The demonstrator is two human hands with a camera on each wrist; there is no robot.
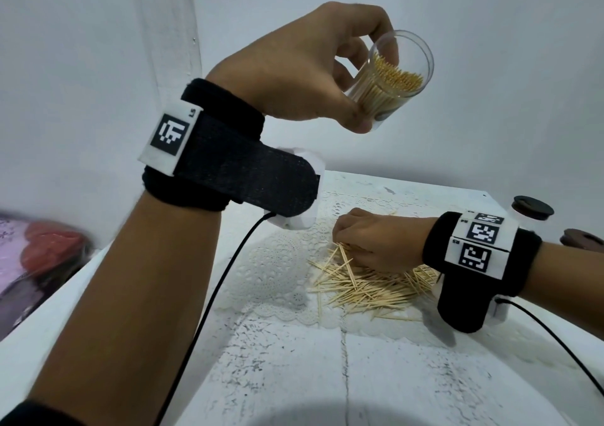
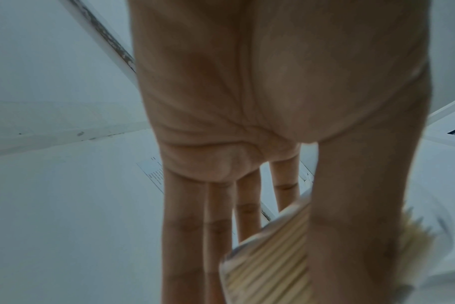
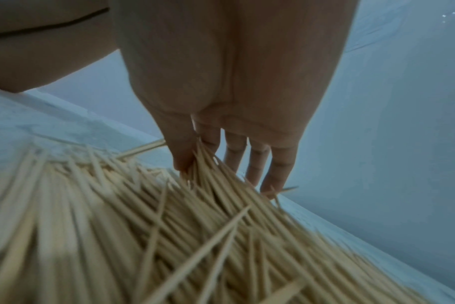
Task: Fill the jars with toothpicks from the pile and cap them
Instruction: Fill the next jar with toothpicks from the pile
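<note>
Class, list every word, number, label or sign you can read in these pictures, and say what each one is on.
"L5", roughly: small print on the white tag of the left wristband; too small to be sure.
"R5", roughly: print beside the square code on the right wristband; also doubtful.
Black-and-white square codes on both bands: patterns, not words.
Printed lines on a paper on the wall, left wrist view: too blurred to read.
Jar and dark lids: no text visible.

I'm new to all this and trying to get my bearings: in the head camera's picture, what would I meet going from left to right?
Blurred pink and red cloth → left hand → clear plastic jar of toothpicks that it holds up → dark round lid → second dark lid at the right edge.
</note>
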